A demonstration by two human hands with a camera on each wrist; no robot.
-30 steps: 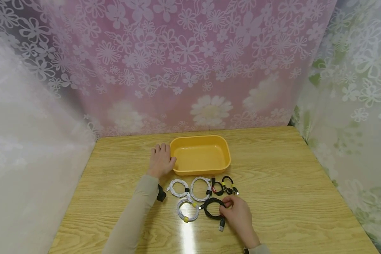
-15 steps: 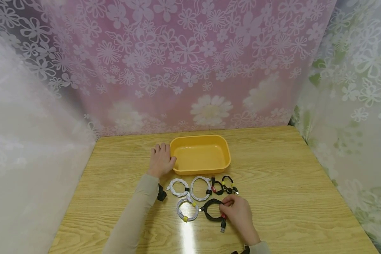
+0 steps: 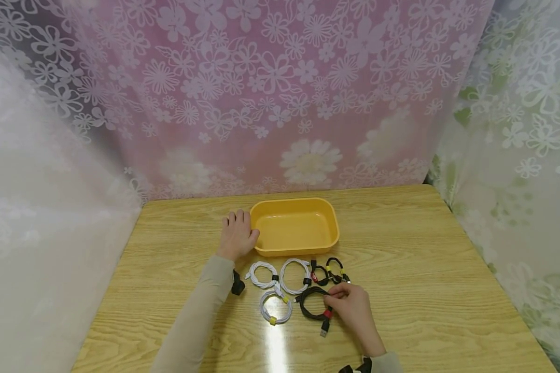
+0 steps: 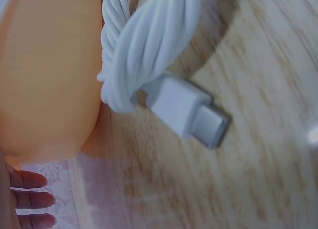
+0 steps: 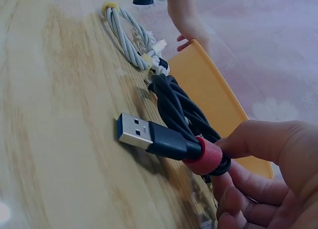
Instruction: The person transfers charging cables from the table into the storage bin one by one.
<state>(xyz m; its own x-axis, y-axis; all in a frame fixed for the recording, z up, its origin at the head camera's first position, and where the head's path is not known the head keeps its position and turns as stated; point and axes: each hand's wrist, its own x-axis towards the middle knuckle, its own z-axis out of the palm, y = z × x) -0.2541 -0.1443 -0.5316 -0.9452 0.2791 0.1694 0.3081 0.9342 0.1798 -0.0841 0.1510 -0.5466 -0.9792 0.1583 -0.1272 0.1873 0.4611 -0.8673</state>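
My left hand point(image 3: 236, 237) holds the left rim of a yellow plastic tub point(image 3: 295, 249), thumb over the edge and fingers down outside. Its fingertips point(image 4: 37, 199) show beyond the tub in the left wrist view. My right hand point(image 3: 353, 310) pinches a coiled black USB cable point(image 5: 174, 107) between thumb and fingers, beside its red strap point(image 5: 206, 157). The cable's USB-A plug point(image 5: 135, 131) points away from the hand. In the head view, the coil is just in front of two small black cables; whether it touches the table is unclear.
Below the tub lie coiled white cables, one on the left point(image 3: 256, 284), one in the middle point(image 3: 282, 283) and one with yellow straps point(image 3: 263, 309). Two short black cables, one with red point(image 3: 324, 282) and one with yellow point(image 3: 341, 268), lie right of them. Patterned curtains point(image 3: 280, 103) surround the wooden table point(image 3: 424, 290).
The black cable in my right hand has shifted slightly away from me, turning so its red strap shows. My right hand has tilted a little; the left hand and tub stay put.
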